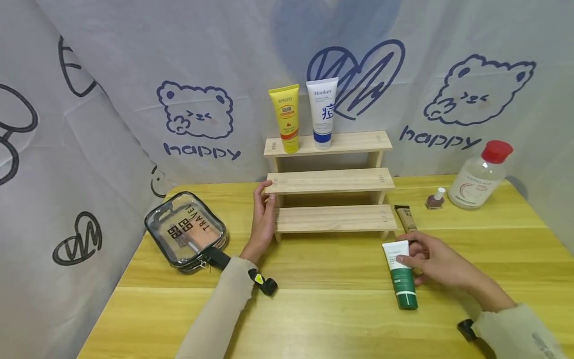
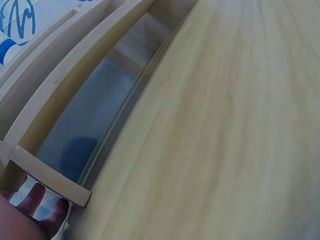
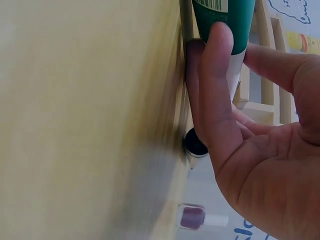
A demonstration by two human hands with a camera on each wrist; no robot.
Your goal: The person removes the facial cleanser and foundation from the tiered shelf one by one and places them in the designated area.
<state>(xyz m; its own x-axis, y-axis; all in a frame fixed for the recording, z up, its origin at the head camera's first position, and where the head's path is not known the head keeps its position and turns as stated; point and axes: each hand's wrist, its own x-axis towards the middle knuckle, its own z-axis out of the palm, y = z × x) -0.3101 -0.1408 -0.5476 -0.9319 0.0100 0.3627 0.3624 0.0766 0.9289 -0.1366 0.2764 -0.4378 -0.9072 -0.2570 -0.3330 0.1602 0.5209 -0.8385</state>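
Pale sleeves [image 1: 215, 319] fill the bottom edge of my head feed, one at lower centre, one at lower right. Past the right one, right of centre, I have the right grip [image 1: 430, 259] closed in a pinch, thumb in front and fingers behind, on the white upper part of a green-and-white tube [image 1: 402, 279]. Its flat crimped end points up the frame and its green cap down; whether the cap touches the surface [image 1: 332, 309], I cannot tell. I judge the tube light and soft-walled, smooth enough to twist if held by one spot, and likely to bulge or squirt if squeezed hard with the cap loose. I would hold it lightly across the flat upper body, or by the firmer cap for a steadier hold. At centre, the left grip [image 1: 261, 219] is loose, fingers fairly straight against the left end of the wooden stand [image 1: 332, 219] and wrapped round nothing that I can see. Upper centre, a yellow tube [image 1: 287, 119] and a white-and-blue tube [image 1: 322, 114] stand on the top tier. Just above the right grip lies a brown tube [image 1: 405, 219], near enough that a knuckle could nudge it.
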